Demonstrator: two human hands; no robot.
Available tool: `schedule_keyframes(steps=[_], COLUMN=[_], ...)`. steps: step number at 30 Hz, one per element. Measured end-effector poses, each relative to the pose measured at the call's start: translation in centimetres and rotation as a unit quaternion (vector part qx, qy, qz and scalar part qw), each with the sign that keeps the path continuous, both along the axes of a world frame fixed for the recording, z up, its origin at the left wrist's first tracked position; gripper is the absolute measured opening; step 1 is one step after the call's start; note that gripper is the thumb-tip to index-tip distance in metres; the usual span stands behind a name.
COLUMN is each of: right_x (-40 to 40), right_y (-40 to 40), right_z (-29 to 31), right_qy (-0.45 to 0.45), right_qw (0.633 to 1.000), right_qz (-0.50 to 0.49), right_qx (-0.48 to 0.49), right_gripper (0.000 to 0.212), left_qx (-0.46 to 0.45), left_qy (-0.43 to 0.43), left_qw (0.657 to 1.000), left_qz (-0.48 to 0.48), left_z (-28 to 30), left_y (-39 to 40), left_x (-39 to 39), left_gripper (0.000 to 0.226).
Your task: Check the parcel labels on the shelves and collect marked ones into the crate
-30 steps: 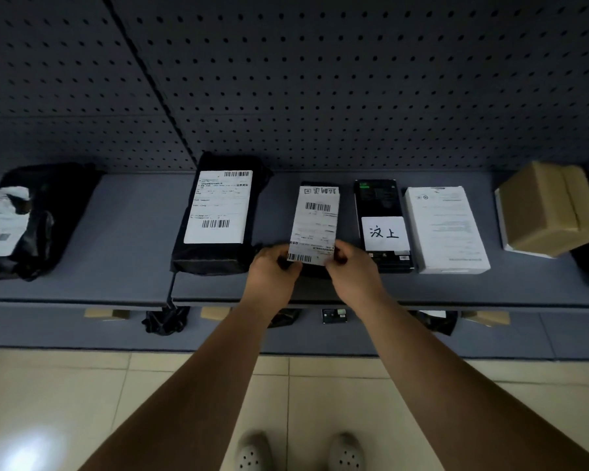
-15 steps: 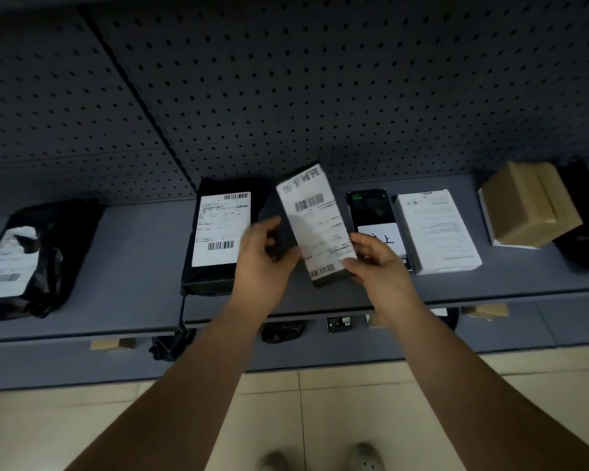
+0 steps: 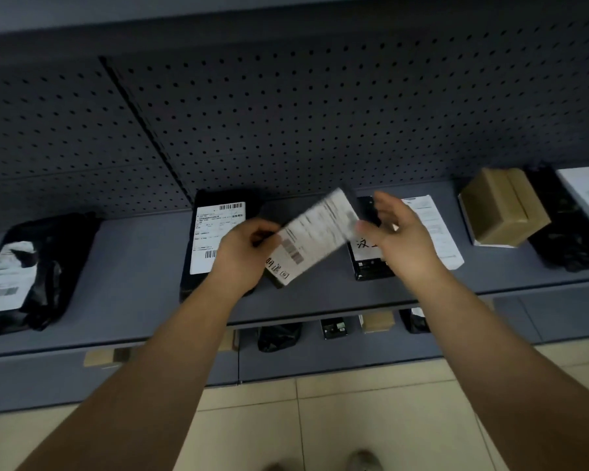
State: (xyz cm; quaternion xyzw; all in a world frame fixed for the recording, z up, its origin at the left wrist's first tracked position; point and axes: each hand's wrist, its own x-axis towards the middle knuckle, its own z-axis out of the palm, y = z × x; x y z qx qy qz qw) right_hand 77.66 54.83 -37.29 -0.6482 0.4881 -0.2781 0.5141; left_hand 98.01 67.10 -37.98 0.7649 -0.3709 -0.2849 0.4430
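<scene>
A small black parcel with a white barcode label [image 3: 315,232] is held tilted in the air above the grey shelf [image 3: 133,266], blurred by motion. My left hand [image 3: 242,253] grips its lower left end. My right hand [image 3: 398,236] hovers at the parcel's upper right end with fingers spread, the thumb at the label's edge. Handwritten characters show at the label's lower end. No crate is in view.
On the shelf lie a black labelled bag [image 3: 31,266], a black labelled parcel [image 3: 215,232], a black box with a handwritten tag [image 3: 368,260], a white box [image 3: 436,226], a cardboard box [image 3: 500,205] and another black bag [image 3: 565,232]. Small parcels [image 3: 279,336] sit on the shelf below. A pegboard backs the shelves.
The parcel has been lifted off the shelf and turned clockwise, so its barcode end now points down left. My right hand has let go of it and opened.
</scene>
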Motion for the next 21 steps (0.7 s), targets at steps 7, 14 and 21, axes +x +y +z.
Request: schedule_keyframes(steps=[7,14,21], right_x=[2.7,2.3,2.5], right_y=[4.3,4.3,4.4], right_z=[-2.3,-3.5,-3.1], right_qy=[-0.025,-0.045,-0.089], right_qw=[0.982,0.981,0.972], right_qz=[0.101,0.091,0.07], right_qx=[0.156,0.168,0.207], right_gripper=[0.026,0.031,0.02], left_qx=[-0.085,-0.08,-0.075], left_qy=[0.357,0.273,0.29], left_qw=[0.919,0.952,0.945], left_qz=[0.145,0.108,0.131], left_z=[-1.6,-2.2,-1.0], left_y=[1.0,2.4,2.3], left_x=[-3.1,-2.7,-2.5], left_gripper=[0.014,0.025,0.017])
